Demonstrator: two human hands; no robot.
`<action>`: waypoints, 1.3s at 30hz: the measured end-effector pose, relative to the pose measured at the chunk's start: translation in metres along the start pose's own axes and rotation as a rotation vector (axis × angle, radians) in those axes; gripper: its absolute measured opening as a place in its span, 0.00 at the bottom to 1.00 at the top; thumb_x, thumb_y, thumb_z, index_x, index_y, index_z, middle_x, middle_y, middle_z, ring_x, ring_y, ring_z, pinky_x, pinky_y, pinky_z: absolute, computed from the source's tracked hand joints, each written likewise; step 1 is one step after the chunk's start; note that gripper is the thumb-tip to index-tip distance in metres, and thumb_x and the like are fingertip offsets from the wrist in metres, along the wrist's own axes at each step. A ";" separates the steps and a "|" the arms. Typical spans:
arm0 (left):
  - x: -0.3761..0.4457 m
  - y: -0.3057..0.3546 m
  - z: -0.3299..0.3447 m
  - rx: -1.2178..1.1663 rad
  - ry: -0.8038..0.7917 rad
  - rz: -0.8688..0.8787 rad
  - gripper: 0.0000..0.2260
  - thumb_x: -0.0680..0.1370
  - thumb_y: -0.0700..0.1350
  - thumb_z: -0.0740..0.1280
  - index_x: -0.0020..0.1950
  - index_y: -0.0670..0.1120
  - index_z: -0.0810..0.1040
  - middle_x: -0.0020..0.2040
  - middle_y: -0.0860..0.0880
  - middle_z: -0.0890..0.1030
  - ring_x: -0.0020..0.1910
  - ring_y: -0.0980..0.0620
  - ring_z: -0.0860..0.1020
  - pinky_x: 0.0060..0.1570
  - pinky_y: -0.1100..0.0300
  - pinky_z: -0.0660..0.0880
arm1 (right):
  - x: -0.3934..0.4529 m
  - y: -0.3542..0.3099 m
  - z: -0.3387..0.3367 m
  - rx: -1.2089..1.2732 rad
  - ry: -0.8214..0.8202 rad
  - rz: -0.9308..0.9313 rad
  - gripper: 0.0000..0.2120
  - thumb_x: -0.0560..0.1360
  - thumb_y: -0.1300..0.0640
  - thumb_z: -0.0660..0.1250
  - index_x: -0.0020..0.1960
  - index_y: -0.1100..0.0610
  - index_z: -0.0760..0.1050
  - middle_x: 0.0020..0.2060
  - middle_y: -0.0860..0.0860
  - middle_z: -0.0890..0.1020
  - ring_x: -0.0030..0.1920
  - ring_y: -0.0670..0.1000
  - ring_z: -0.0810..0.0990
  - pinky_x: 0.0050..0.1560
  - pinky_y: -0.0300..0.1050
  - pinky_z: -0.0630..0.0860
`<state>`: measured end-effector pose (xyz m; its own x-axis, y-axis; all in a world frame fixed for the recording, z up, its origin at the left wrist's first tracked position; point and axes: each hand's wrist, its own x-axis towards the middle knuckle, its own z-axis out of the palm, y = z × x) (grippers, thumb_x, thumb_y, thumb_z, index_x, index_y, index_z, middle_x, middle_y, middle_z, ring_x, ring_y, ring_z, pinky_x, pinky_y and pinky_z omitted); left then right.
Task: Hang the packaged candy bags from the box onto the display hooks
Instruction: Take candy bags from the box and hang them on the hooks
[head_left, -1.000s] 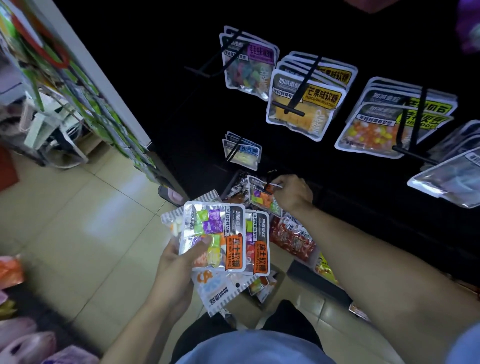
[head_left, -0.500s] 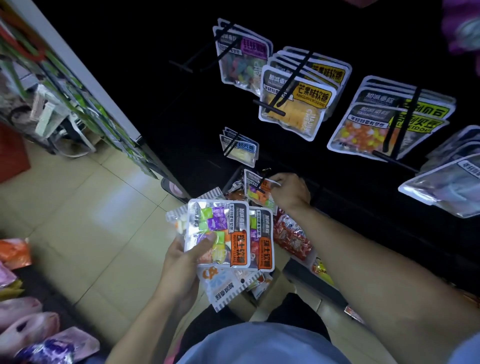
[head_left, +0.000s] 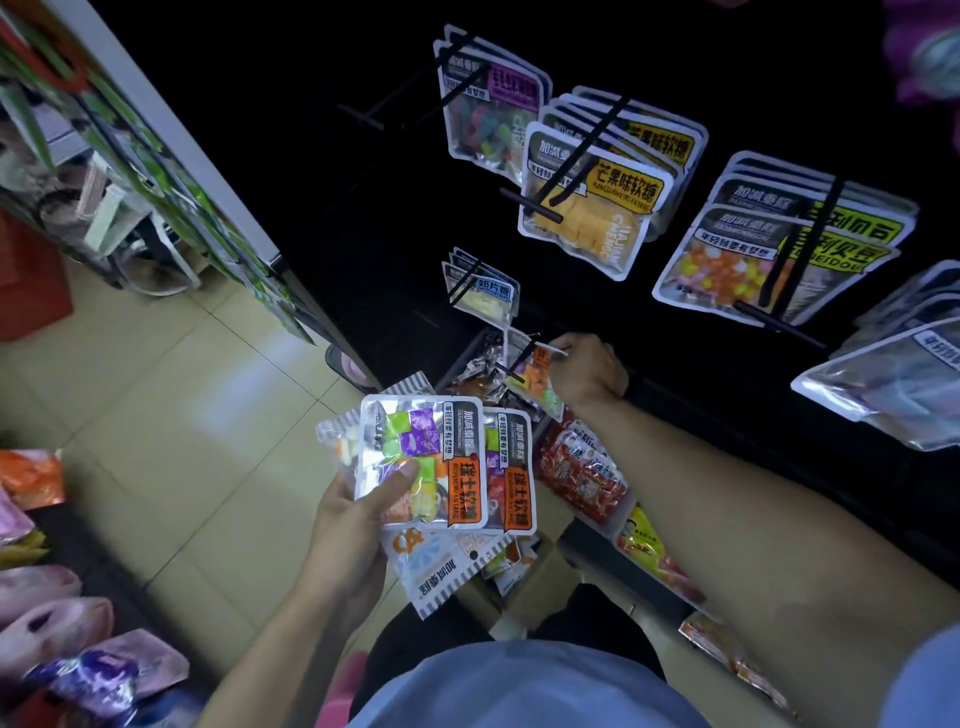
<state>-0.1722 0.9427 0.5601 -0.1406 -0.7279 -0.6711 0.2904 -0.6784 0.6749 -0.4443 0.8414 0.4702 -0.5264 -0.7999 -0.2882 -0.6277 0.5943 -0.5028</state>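
Note:
My left hand holds a fanned stack of candy bags with orange labels and coloured sweets, thumb pressed on the front bag. My right hand reaches low to the black display wall and pinches the top of one orange-label candy bag at a low black hook. Whether the bag's hole is on the hook is unclear. The cardboard box is partly visible on the floor below the stack, mostly hidden by the bags.
Higher hooks carry mango candy bags, yellow-green label bags, purple-label bags and small blue-label bags. Red snack packs fill a low shelf. A rack stands at left on the tiled floor; pink packs lie bottom left.
The view has shifted slightly. My right hand stays at the low hook with its bag; my left hand keeps the stack in about the same place.

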 end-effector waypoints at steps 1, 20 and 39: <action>-0.001 -0.001 -0.001 0.000 -0.001 0.000 0.21 0.77 0.39 0.70 0.69 0.39 0.73 0.57 0.37 0.85 0.46 0.39 0.87 0.42 0.49 0.84 | 0.005 0.000 -0.001 -0.009 0.019 0.008 0.11 0.80 0.56 0.66 0.57 0.45 0.84 0.52 0.51 0.87 0.54 0.56 0.85 0.45 0.41 0.71; 0.005 0.011 -0.014 -0.041 -0.072 0.022 0.19 0.78 0.38 0.70 0.68 0.38 0.74 0.58 0.37 0.85 0.51 0.38 0.86 0.49 0.44 0.84 | -0.164 -0.018 -0.042 0.604 -0.098 0.010 0.16 0.77 0.38 0.69 0.60 0.46 0.76 0.51 0.43 0.83 0.50 0.42 0.82 0.50 0.42 0.77; 0.017 0.033 -0.007 0.011 -0.277 -0.006 0.17 0.79 0.43 0.70 0.68 0.44 0.77 0.58 0.41 0.86 0.53 0.40 0.86 0.43 0.49 0.84 | -0.196 -0.041 -0.036 0.773 -0.108 0.106 0.16 0.76 0.43 0.73 0.52 0.55 0.78 0.45 0.61 0.86 0.48 0.68 0.85 0.52 0.70 0.81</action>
<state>-0.1585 0.9085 0.5686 -0.3963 -0.7227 -0.5663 0.2791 -0.6824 0.6755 -0.3363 0.9768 0.5764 -0.4777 -0.7693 -0.4242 0.0205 0.4730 -0.8808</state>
